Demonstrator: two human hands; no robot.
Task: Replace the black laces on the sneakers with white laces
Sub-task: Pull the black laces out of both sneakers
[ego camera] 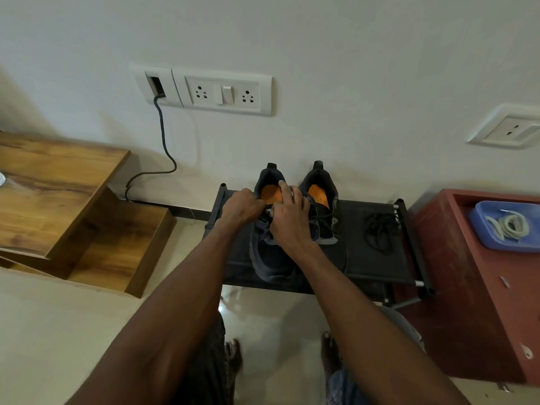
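— Shoes?
— Two dark navy sneakers with orange insoles, side by side on the black fabric-topped metal rack (377, 267): left sneaker (270, 258) under both hands, right sneaker (327, 206) just beside, black lace threaded.
— Hands?
— Two. Left hand (241, 207) curled at the left sneaker's eyelets, apparently pinching a lace end; too small to tell colour. Right hand (287, 217) spread over the tongue, fingertips at the collar, thumb side down at the lacing; grip hidden.
— Loose laces?
— One tangled black lace (380, 230) on the rack, right of the shoes. One coil of white laces (508, 225) in the blue plastic tray (479, 213), on the red cabinet (455, 287).
— Elsewhere?
— Three white wall socket plates, one dark cable (163, 133), one wooden shelf unit (58, 194).
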